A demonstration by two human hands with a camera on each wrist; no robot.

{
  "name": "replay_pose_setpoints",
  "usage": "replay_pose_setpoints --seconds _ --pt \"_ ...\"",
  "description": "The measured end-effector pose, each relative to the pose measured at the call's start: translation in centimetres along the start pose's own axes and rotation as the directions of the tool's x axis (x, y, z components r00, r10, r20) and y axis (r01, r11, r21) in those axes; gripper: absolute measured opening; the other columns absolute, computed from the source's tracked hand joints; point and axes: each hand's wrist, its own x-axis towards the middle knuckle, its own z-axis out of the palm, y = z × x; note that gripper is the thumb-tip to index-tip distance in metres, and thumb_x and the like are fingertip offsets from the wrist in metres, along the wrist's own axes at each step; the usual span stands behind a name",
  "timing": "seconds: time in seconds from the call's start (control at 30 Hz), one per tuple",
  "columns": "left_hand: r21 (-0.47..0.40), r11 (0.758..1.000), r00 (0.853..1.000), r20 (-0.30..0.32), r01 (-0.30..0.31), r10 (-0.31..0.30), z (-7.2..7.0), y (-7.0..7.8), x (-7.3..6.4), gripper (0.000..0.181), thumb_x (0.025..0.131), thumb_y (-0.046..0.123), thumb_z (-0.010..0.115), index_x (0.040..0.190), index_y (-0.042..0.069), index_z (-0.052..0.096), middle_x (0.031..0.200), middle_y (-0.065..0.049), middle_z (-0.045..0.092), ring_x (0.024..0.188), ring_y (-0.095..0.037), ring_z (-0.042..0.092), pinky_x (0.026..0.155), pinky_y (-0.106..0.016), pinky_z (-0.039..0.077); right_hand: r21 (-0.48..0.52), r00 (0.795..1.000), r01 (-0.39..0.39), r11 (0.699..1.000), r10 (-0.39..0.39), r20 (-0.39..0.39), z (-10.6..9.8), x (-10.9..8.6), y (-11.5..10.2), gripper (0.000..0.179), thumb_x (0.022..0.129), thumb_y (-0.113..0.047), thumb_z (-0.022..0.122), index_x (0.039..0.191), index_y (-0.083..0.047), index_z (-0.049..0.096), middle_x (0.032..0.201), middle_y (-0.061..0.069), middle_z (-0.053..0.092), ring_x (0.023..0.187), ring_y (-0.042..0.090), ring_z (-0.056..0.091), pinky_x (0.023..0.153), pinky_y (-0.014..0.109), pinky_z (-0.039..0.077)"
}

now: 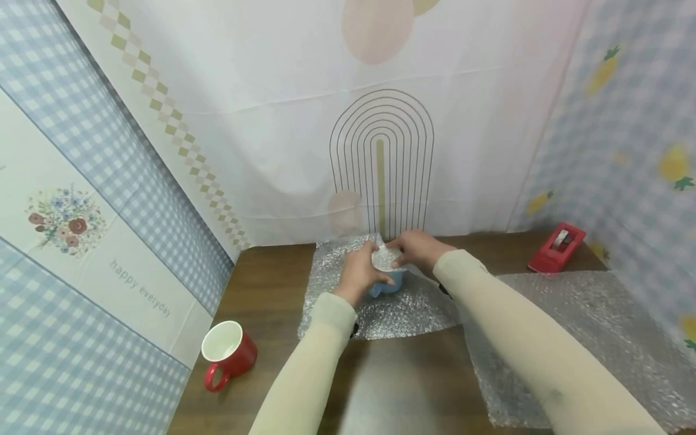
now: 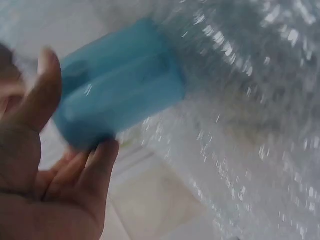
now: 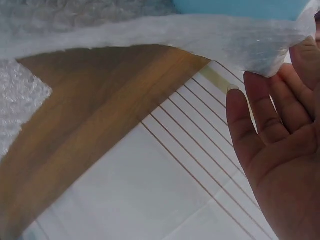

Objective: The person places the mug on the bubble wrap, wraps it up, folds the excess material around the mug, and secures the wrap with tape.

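Observation:
A light blue mug (image 1: 393,283) stands on a sheet of bubble wrap (image 1: 391,323) near the back of the table. My left hand (image 1: 357,273) grips the mug around its rim, thumb on one side and fingers on the other in the left wrist view. On the far right side of the mug, my right hand (image 1: 425,248) pinches an edge of the bubble wrap at the rim. Part of the sheet rises along the mug and covers its mouth. In the right wrist view, the wrap (image 3: 250,47) hides much of the blue side.
A red mug (image 1: 239,356) with a white inside stands at the left. Another bubble wrap sheet (image 1: 576,326) lies at the right under my right forearm. Behind it sits a red tape dispenser (image 1: 554,251). Fabric curtains (image 1: 272,151) enclose the wooden table (image 1: 272,284).

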Motion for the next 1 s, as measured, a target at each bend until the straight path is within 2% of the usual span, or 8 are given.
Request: replay_pose_setpoints --seconds 0.13,0.23,0.33,0.47,0.57,0.67,0.9,1.0 --pt "-0.046 0.998 0.998 0.045 0.049 -0.047 -2.6 -1.7 -0.5 0.095 0.096 0.026 0.093 0.172 0.007 0.039 0.172 -0.023 0.055 0.154 -0.045 0.06 0.13 -0.059 0.051 -0.061 1.0 -0.003 0.998 0.002 -0.008 -0.5 0.3 -0.3 0.059 0.097 -0.021 0.088 0.148 0.003 0.07 0.147 0.023 0.075 0.135 0.043 0.075 0.122 0.055 0.058" --pt "0.045 0.982 0.982 0.036 0.184 -0.185 -5.7 -3.7 -1.6 0.084 0.104 0.023 0.079 0.173 0.0 0.036 0.17 -0.028 0.056 0.151 -0.05 0.061 0.127 -0.065 0.052 -0.079 1.0 -0.023 0.997 0.022 -0.02 -0.7 0.5 -0.6 0.058 0.096 -0.02 0.088 0.147 0.003 0.071 0.147 0.024 0.075 0.136 0.045 0.074 0.123 0.055 0.056" --pt "0.166 0.939 0.951 0.021 0.3 -0.307 -6.6 -10.4 -1.3 0.089 0.101 0.031 0.078 0.17 -0.008 0.036 0.158 -0.035 0.063 0.139 -0.054 0.068 0.116 -0.066 0.059 -0.062 0.999 -0.039 0.997 0.038 -0.021 -0.5 0.5 -0.8 0.059 0.097 -0.021 0.089 0.148 0.002 0.071 0.149 0.023 0.074 0.138 0.045 0.072 0.124 0.055 0.056" --pt "0.271 0.884 0.898 0.119 0.381 -0.423 -6.1 -18.4 -1.0 0.1 0.101 0.049 0.079 0.166 -0.015 0.038 0.151 -0.039 0.065 0.133 -0.054 0.071 0.11 -0.064 0.063 -0.012 0.999 -0.043 0.999 0.043 -0.017 0.0 0.5 -0.8 0.059 0.098 -0.021 0.088 0.15 0.0 0.07 0.152 0.022 0.072 0.142 0.045 0.07 0.125 0.055 0.055" --pt "0.264 0.881 0.863 0.227 0.392 -0.451 -6.2 -20.8 -1.2 0.096 0.098 0.058 0.082 0.153 -0.016 0.055 0.141 -0.036 0.072 0.122 -0.051 0.076 0.1 -0.06 0.068 0.021 0.999 -0.045 0.999 0.046 -0.025 0.5 0.4 -0.5 0.059 0.099 -0.02 0.087 0.152 0.0 0.068 0.155 0.021 0.071 0.144 0.043 0.069 0.126 0.055 0.054" --pt "0.205 0.896 0.854 0.279 0.393 -0.439 -6.4 -20.9 -2.0 0.08 0.094 0.053 0.09 0.139 -0.01 0.068 0.12 -0.028 0.079 0.097 -0.041 0.08 0.079 -0.052 0.069 0.065 0.998 -0.045 0.997 0.047 -0.035 0.8 0.2 -0.1 0.059 0.1 -0.018 0.086 0.153 0.001 0.067 0.156 0.022 0.069 0.146 0.043 0.068 0.127 0.056 0.054" --pt "0.166 0.918 0.872 0.289 0.362 -0.396 -10.2 -9.8 -7.6 0.088 0.091 0.007 0.089 0.163 -0.007 0.04 0.146 -0.034 0.066 0.126 -0.046 0.072 0.107 -0.059 0.064 0.153 0.996 -0.076 0.985 0.081 -0.026 1.1 0.2 0.8 0.061 0.099 -0.018 0.087 0.154 0.0 0.066 0.157 0.023 0.067 0.149 0.044 0.065 0.126 0.056 0.054" --pt "0.023 0.945 0.889 0.333 0.326 -0.314 -11.0 -8.2 -7.9 0.095 0.094 -0.004 0.077 0.174 0.003 0.026 0.129 -0.033 0.071 0.1 -0.034 0.074 0.085 -0.046 0.067 0.144 0.996 -0.083 0.986 0.088 -0.027 0.9 0.1 1.1 0.061 0.1 -0.019 0.087 0.154 -0.001 0.066 0.158 0.022 0.067 0.151 0.043 0.064 0.127 0.056 0.053"
